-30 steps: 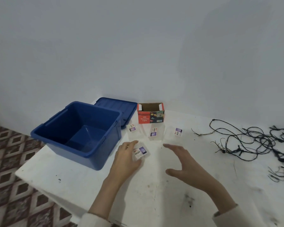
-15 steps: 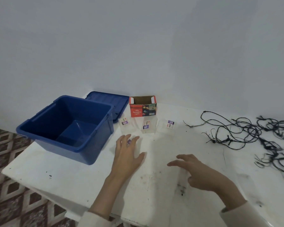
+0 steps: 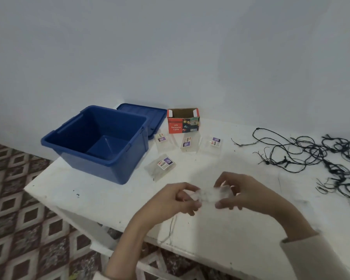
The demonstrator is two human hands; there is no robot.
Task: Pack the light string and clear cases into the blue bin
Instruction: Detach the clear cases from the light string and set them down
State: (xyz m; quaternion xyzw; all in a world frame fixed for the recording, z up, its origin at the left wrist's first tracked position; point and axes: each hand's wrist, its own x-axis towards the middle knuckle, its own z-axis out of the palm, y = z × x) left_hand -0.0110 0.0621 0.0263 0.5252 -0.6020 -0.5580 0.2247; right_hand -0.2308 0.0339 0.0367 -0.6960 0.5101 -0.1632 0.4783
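Over white table (image 3: 109, 199), left hand (image 3: 170, 201) and right hand (image 3: 251, 196) pinch clear case (image 3: 208, 196) between them.

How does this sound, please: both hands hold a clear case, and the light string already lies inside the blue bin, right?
Not quite. In the head view the light string lies loose on the table, right of the empty blue bin. The left hand and right hand do hold a clear case.

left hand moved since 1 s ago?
Yes. The left hand left the labelled case beside the bin and pulled back toward the near edge of the table, where it grips a second case with the right hand.
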